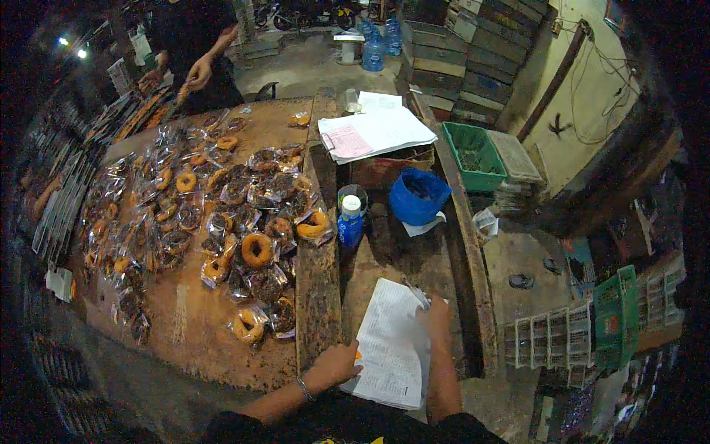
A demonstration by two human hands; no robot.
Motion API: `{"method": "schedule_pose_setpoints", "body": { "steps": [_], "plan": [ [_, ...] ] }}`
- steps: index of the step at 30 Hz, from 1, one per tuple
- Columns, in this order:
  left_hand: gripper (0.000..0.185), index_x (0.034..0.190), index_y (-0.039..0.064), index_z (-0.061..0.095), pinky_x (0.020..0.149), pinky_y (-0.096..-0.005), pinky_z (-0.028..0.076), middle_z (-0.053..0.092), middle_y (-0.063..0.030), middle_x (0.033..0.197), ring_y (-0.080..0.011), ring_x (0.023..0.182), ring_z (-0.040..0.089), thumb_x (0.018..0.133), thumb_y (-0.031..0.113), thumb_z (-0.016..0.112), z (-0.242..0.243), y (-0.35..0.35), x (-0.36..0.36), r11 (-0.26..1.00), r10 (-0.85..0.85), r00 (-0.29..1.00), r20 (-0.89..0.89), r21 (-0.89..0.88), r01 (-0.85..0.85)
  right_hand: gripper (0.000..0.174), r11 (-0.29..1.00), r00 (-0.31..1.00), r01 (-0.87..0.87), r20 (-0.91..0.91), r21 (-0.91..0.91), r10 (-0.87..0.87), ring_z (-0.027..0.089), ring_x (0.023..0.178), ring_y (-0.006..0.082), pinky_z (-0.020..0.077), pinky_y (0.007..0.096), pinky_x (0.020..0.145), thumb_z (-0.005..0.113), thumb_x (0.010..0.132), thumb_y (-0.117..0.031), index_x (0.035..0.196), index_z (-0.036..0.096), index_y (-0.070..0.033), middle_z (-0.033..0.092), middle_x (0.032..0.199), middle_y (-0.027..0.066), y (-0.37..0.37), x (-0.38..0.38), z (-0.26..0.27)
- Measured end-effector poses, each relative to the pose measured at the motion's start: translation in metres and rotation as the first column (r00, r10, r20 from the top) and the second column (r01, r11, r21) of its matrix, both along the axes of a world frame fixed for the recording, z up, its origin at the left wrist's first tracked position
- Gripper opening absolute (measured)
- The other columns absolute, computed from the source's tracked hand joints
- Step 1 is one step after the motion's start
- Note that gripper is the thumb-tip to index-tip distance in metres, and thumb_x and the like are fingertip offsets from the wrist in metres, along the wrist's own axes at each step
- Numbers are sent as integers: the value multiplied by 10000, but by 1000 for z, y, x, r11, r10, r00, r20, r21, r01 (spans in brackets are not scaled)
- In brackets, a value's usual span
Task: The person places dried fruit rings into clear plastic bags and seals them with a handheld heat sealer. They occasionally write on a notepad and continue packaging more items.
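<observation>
A stack of printed papers (388,355) lies before me in the wooden tray-like section of the table. My right hand (436,322) grips the stack's far right edge, where a few sheet corners stick up; part of the page beside it is blurred. At the left edge of the papers rests my left hand (335,366), a bracelet on its wrist. Between its fingers shows a small orange object (358,355), too little of it visible to name. Left of a worn wooden beam (319,294), many ring doughnuts (257,250) in clear wrappers cover the tabletop.
Past the papers stand a blue bottle with a white cap (350,222), a blue container (419,194) and more papers (383,133). A green crate (474,155) sits right of the table. Another person (191,55) handles something at the far left. Stacked crates (460,61) line the back.
</observation>
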State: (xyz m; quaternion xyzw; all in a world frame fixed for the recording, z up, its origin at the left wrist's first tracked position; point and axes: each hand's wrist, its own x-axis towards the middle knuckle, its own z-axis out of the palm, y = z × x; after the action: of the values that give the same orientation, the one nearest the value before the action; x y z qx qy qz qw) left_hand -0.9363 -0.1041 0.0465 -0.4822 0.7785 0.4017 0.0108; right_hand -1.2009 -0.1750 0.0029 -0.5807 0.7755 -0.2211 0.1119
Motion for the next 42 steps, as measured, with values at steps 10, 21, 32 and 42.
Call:
{"method": "schedule_pose_setpoints", "body": {
  "steps": [10, 21, 32, 42],
  "plan": [
    [343, 842, 41, 539, 618, -349, 441, 569, -95, 723, -207, 668, 542, 819, 379, 594, 22, -61, 33, 967, 256, 918, -302, 89, -240, 274, 990, 999, 34, 13, 140, -36, 588, 795, 366, 463, 429, 735, 653, 667, -192, 850, 594, 5, 600, 844, 206, 14, -1, -2],
    [270, 816, 31, 539, 592, -284, 410, 539, -50, 686, -123, 659, 492, 779, 270, 661, 47, -131, 45, 806, 439, 704, -558, -101, -583, 298, 987, 517, 13, 844, 162, -145, 481, 476, 118, 391, 275, 446, 662, 766, -308, 807, 623, -16, 598, 677, 45, -13, 16, 16],
    [294, 852, 12, 612, 668, -361, 473, 629, -146, 753, -256, 708, 607, 749, 285, 644, 71, -365, 56, 664, 399, 737, -546, -381, -643, 253, 961, 593, -269, 775, -64, 218, 563, 769, 120, 438, 250, 719, 646, 786, -168, 958, 617, 15, 618, 846, 41, -207, 45, 109],
    [477, 656, 2, 646, 625, -417, 492, 623, -198, 682, -341, 660, 619, 652, 479, 656, 32, -509, 51, 595, 647, 721, -247, -427, -681, 273, 919, 873, -318, 306, -235, 380, 638, 728, 238, 489, 329, 667, 685, 713, -180, 920, 631, -10, 648, 778, 161, -368, 114, 122]
  ]
}}
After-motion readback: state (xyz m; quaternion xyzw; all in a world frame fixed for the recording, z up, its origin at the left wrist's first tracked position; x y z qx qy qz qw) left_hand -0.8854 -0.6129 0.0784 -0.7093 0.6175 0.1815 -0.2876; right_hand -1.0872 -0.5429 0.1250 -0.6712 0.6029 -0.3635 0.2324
